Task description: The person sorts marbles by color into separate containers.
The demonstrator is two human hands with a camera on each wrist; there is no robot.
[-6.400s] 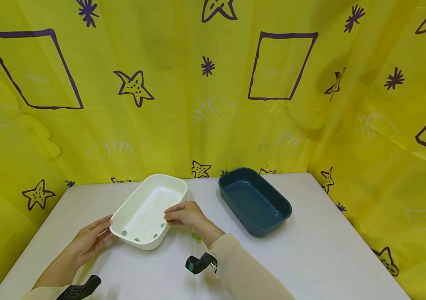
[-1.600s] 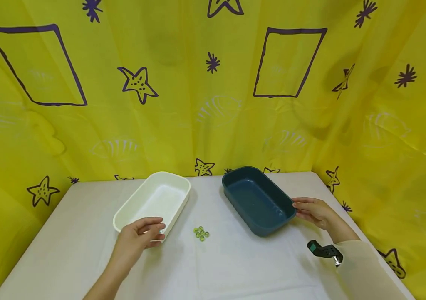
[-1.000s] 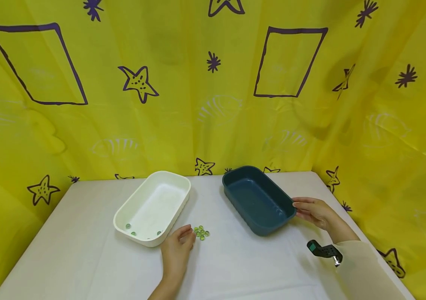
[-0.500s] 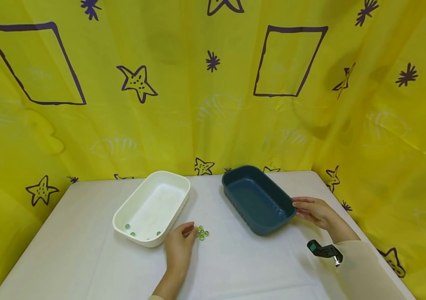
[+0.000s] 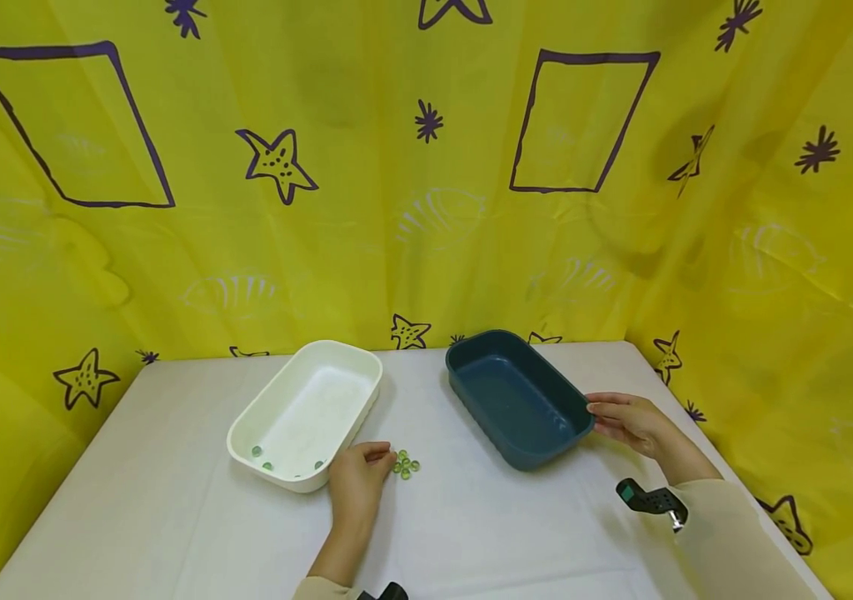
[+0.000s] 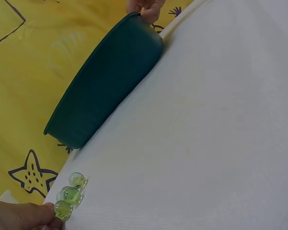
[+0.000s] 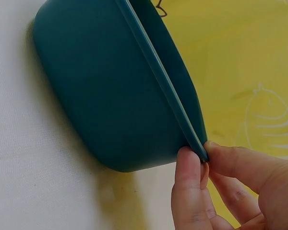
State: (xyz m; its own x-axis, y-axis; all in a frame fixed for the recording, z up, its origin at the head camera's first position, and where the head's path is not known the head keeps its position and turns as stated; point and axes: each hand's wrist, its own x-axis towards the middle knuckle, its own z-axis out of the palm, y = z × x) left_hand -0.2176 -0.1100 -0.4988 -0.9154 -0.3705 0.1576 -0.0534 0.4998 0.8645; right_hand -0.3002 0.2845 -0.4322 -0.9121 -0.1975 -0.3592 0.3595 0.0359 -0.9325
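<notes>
My left hand rests at a small cluster of green glass marbles on the table, between two trays. In the left wrist view its thumb and fingertip pinch the nearest marble; its far side is partly hidden. My right hand holds the near right corner of the dark teal tray. The right wrist view shows thumb and fingers on either side of the rim. Left of the marbles stands a white tray with several green marbles near its front end.
A white cloth covers the table. Yellow curtains with dark starfish drawings close in the back and both sides. A black wrist mount sits on the right sleeve, and another shows at the bottom edge.
My left hand has moved from the white tray right to the loose marbles and stays there. My right hand has gone from the white tray to the teal tray's corner.
</notes>
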